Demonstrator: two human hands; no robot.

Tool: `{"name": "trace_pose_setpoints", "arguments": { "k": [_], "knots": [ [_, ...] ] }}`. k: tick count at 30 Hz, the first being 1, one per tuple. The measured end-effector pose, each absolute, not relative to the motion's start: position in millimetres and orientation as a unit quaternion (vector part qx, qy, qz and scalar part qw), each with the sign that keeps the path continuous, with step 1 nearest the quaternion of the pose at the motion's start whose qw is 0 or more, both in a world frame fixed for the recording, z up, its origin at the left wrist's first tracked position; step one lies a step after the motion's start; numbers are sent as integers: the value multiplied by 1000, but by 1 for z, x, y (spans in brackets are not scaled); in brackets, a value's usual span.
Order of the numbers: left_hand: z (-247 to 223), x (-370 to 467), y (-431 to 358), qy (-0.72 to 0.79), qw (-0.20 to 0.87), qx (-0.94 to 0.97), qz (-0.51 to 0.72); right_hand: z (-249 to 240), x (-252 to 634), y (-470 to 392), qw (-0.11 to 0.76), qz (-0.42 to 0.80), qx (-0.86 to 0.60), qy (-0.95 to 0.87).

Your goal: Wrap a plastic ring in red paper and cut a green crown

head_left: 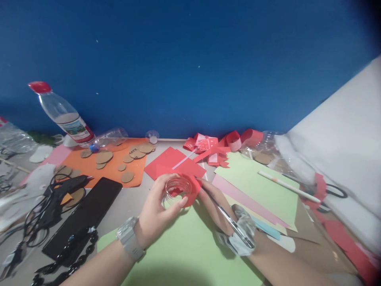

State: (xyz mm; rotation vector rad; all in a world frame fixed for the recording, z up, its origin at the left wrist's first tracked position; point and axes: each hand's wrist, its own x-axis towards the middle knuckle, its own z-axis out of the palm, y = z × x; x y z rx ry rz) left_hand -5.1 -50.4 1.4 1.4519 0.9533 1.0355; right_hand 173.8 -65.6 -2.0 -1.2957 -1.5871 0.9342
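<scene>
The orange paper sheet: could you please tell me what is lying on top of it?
On the orange sheet lie several cardboard discs, one lettered; a clear bottle with a blue cap overlaps its back edge. What they cover is hidden.

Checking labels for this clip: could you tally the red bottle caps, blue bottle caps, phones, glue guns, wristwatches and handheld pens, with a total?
Red bottle caps: 2
Blue bottle cap: 1
Phone: 1
Glue gun: 1
Wristwatch: 1
Pen, at the right hand: 1
Total: 7
</scene>
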Motion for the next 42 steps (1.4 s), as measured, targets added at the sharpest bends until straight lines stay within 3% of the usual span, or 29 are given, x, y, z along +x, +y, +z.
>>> {"name": "trace_pose_setpoints", "arguments": {
  "k": [3,8,12,18,31,42],
  "knots": [
    [-2,-5,-50,414,541,585,440,1,177,-67,404,413,-511,-637],
    [-8,-2,-49,392,589,538,458,-6,173,-69,403,365,-536,-646],
    [-13,-3,-51,361,636,521,440,-7,167,-72,352,314,-562,-680],
    [-11,-4,-49,376,604,567,415,-8,161,-79,287,234,-602,-708],
    [-7,-12,-50,341,639,580,374,-10,169,-74,387,310,-529,-689],
    [-12,-7,-53,338,619,608,364,-8,172,-72,369,376,-504,-685]
  ]
}}
